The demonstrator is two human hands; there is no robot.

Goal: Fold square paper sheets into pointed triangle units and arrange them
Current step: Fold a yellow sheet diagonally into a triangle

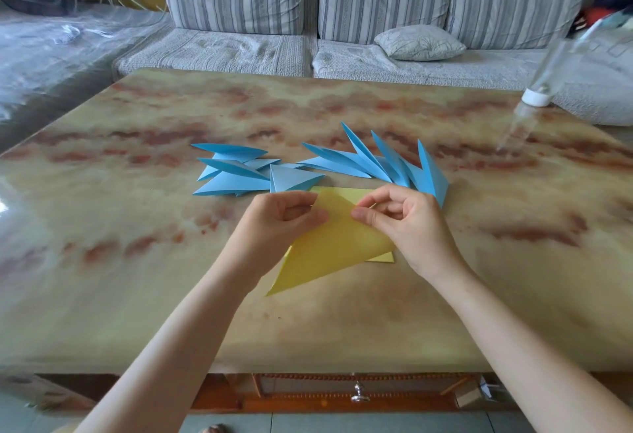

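A yellow paper sheet point(329, 247), folded into a long triangle with its point toward me at the lower left, is lifted just above the table. My left hand point(277, 223) pinches its upper left edge. My right hand point(407, 223) pinches its upper right edge between thumb and forefinger. Under it lie more flat yellow sheets point(382, 257). Beyond my hands are several folded blue pointed units: a loose pile point(236, 172) at left and a fanned row point(387, 162) at right.
The marbled glossy table point(171, 261) stretches wide on all sides. A clear plastic bottle point(534, 96) with a white cap stands at the far right edge. A striped sofa point(308, 14) with a cushion point(419, 42) lies behind. A drawer knob point(359, 395) shows below the front edge.
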